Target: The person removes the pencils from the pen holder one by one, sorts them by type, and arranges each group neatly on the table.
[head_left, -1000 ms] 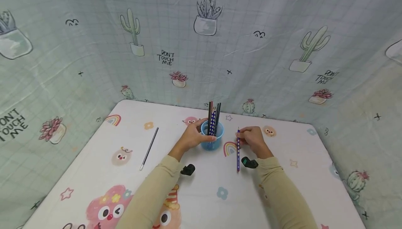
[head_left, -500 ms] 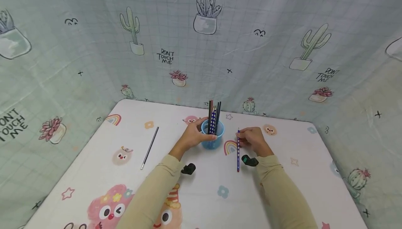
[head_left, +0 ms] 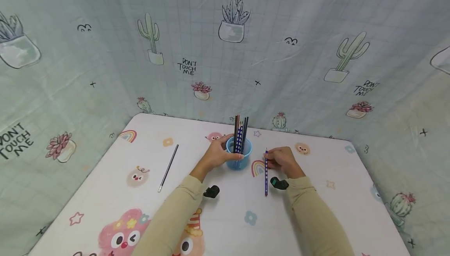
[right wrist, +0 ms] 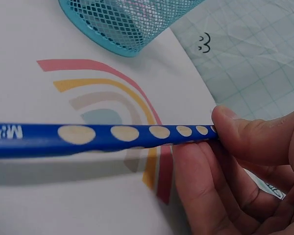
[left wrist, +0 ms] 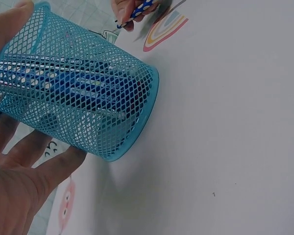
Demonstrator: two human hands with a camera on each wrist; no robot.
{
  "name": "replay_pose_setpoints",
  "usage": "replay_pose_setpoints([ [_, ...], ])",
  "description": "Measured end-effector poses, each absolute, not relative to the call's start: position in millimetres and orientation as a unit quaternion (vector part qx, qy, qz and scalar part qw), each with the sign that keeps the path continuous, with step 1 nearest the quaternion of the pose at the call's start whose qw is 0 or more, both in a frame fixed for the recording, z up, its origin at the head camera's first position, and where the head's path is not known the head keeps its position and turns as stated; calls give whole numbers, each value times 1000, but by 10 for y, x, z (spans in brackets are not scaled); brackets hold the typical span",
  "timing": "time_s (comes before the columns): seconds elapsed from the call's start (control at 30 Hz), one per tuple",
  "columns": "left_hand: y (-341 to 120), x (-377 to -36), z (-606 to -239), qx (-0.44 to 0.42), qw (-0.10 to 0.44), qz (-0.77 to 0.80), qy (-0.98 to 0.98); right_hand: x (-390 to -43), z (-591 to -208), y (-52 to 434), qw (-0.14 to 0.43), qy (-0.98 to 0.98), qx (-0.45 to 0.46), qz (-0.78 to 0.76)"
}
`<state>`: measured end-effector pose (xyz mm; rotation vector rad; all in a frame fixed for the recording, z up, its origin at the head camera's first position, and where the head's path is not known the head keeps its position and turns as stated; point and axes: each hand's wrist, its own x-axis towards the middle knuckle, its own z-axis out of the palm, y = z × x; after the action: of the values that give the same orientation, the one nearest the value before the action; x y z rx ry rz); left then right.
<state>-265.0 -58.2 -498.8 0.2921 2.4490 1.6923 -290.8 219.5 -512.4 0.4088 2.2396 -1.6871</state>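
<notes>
Head view: left hand (head_left: 214, 157) wraps mesh cup (head_left: 239, 157); right hand (head_left: 283, 160) pinches pencil (head_left: 266, 174) near tip. Risk: long shaft swings, strikes rim, tips crowded cup.

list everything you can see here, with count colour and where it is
mesh pen cup: 1, light blue, upright at table centre, left hand round it
pencils in the cup: several, blue dotted and dark, exact count unclear
dotted pencil: 1, blue, right of the cup
loose pencil: 1, dark, lying on the table's left
table cover: 1, white with cartoon prints
backdrop cloth: pale green, cactus prints, behind
left hand: grips the cup
right hand: pinches the dotted pencil
</notes>
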Motion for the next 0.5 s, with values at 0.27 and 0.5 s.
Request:
replay_pose_setpoints([
  [0.27,-590,-2650,-4987,97,76,568,814,-2911,-5170,2170,151,781,140,-590],
  [0.5,-602,-2653,-4998,107,73,571,811,-2898,-5183,2158,148,785,141,-585],
])
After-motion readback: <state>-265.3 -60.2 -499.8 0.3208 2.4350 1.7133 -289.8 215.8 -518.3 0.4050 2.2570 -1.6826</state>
